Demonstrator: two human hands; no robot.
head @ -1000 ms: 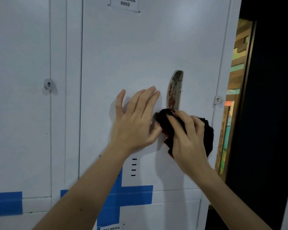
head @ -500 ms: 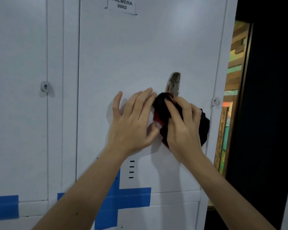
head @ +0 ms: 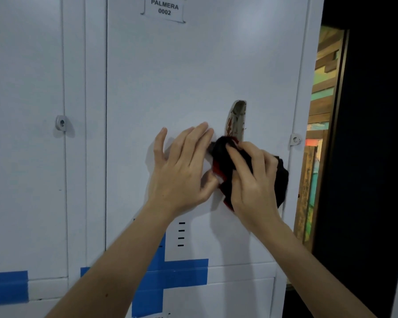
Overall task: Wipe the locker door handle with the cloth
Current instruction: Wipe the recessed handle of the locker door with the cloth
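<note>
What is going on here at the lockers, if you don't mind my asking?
A person is wiping the handle of the locker door labelled PALMERA 0002. The right hand presses a bunched dark cloth against the handle's lower part, which it covers; the upper part shows above it, worn and stained. The left hand lies flat on the door just left of the cloth, fingers spread, apparently steadying it. The door looks shut.

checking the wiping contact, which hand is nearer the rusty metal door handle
Right. The right hand presses the black and red cloth against the lower part of the rusty metal door handle. The left hand lies flat on the white locker door beside it.
</note>
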